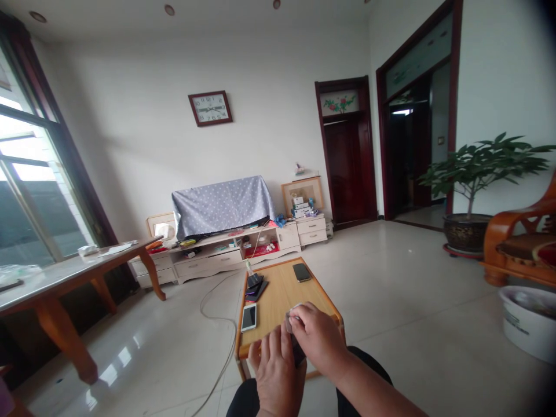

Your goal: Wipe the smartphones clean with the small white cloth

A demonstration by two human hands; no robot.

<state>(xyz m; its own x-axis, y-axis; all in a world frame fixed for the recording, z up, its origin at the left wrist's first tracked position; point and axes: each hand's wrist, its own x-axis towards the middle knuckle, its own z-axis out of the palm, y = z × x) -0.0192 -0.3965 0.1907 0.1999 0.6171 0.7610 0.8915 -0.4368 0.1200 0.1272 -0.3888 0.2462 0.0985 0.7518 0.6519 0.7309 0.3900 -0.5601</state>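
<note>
My left hand (278, 365) is at the near edge of a small wooden table (278, 289), its fingers curled around a dark object (298, 352) that is mostly hidden. Close beside it, my right hand (317, 336) pinches a small pale grey-white piece (290, 319), too small to name, over the dark object. On the tabletop lie a white phone (249, 318) at the left and a dark phone (301, 273) at the far right. A dark flat stack (257, 288) sits at the left edge, a small bottle with a pale green top (249, 267) behind it.
A cable (204, 315) runs along the floor left of the table. Beyond stands a low white cabinet (208, 265) with a cloth-covered screen (223, 205). A larger table (87, 263) is at left; a potted plant (467, 231), a white bucket (523, 324) and a wooden armchair (499, 231) are at right.
</note>
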